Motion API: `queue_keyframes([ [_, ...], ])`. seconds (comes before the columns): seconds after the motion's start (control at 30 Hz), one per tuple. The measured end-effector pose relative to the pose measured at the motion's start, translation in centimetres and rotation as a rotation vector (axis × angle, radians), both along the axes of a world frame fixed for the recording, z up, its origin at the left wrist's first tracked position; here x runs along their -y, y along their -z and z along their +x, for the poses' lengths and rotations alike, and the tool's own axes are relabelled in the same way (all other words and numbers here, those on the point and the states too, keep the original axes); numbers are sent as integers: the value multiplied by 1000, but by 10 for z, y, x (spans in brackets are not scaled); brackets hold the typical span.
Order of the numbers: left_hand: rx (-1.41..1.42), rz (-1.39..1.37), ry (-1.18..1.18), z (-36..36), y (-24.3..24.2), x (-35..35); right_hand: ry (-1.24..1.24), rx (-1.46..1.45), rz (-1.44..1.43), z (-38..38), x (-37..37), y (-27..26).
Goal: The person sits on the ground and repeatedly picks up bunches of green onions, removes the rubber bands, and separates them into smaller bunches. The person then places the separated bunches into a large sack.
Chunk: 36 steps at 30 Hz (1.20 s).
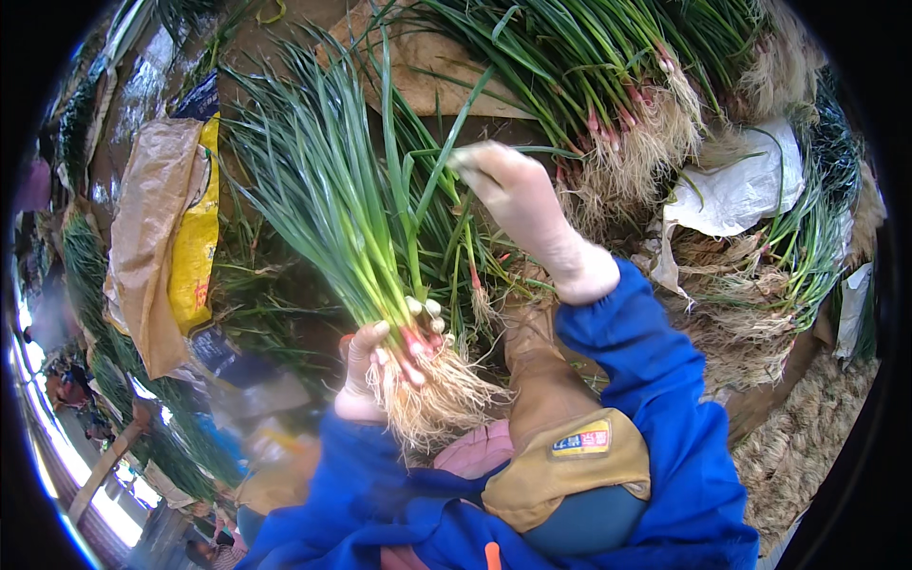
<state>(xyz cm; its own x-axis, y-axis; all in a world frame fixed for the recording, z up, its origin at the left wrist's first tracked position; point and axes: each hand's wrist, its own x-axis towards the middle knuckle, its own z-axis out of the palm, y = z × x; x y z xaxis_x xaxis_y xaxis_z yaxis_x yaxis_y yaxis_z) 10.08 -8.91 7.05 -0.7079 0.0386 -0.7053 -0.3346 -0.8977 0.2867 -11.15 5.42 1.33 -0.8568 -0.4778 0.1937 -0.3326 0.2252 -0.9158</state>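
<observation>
My left hand point(363, 367) is closed around a bunch of green onions point(356, 263) just above its pinkish-white bulbs. The pale roots point(434, 402) spill out past my fingers, and the long green leaves fan up and to the left. Small round white bulbs point(425, 308) stick out at the side of the bunch. To the right of these leaves, my right hand point(509, 196) is raised and blurred by motion. Its fingertips are beside a bent green leaf; whether they grip it is not visible. Beneath the hand, a thin loose onion point(474, 271) hangs or lies with roots downward.
Large piles of rooted green onions point(613, 107) lie at the upper right, with more under a white plastic sheet point(741, 185). A brown and yellow sack point(160, 235) is at left. My boot point(545, 370) stands amid scattered leaves. Coiled rope-like material point(805, 442) lies lower right.
</observation>
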Motion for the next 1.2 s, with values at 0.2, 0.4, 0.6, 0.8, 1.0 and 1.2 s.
queue_keyframes([
  [0.2,103,-50,32,5,-19,0,-364,-288,575,-41,48,8],
  [0.4,146,19,-18,6,-23,-6,-374,-564,772,-41,43,7],
  [0.6,132,51,-16,4,-33,-8,100,-571,211,-69,31,-24],
  [0.8,106,60,13,14,-26,-8,-402,-324,602,7,26,-34],
  [1.0,-191,61,12,22,-1,0,240,-404,180,-7,-1,-50],
  [1.2,-426,390,-181,5,-8,-23,-295,576,107,81,-11,-41],
])
